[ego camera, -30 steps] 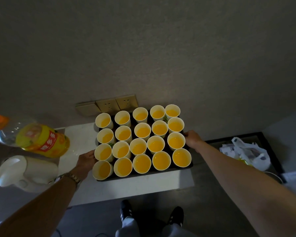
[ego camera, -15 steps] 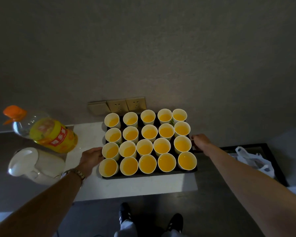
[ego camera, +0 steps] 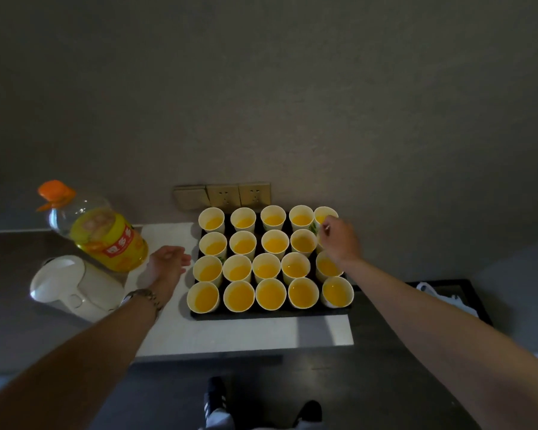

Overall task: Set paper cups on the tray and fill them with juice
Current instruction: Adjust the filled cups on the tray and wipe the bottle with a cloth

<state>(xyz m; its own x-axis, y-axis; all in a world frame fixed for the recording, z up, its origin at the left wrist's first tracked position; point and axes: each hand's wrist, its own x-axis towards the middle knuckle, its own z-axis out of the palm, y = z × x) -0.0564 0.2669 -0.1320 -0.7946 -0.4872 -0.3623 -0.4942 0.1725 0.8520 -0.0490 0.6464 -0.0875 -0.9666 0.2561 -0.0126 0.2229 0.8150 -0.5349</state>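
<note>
A white kettle (ego camera: 75,287) lies left, wall sockets (ego camera: 222,195) behind, a plastic bag (ego camera: 448,297) right.

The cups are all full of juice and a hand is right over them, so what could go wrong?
The right hand hovers over the packed paper cups in the far right corner, fingers near one rim; a nudge could probably tip it into its neighbours. Cups along the tray edge might slide off if it is bumped. The left hand is open beside the tray, steadying nothing.

Twenty paper cups (ego camera: 271,259) stand in rows on the tray (ego camera: 271,315), which sits on a mat (ego camera: 246,336) against the wall; left of it stand the juice bottle (ego camera: 103,234) and, nearer, a kettle (ego camera: 75,287); wall sockets (ego camera: 222,195) behind
</note>
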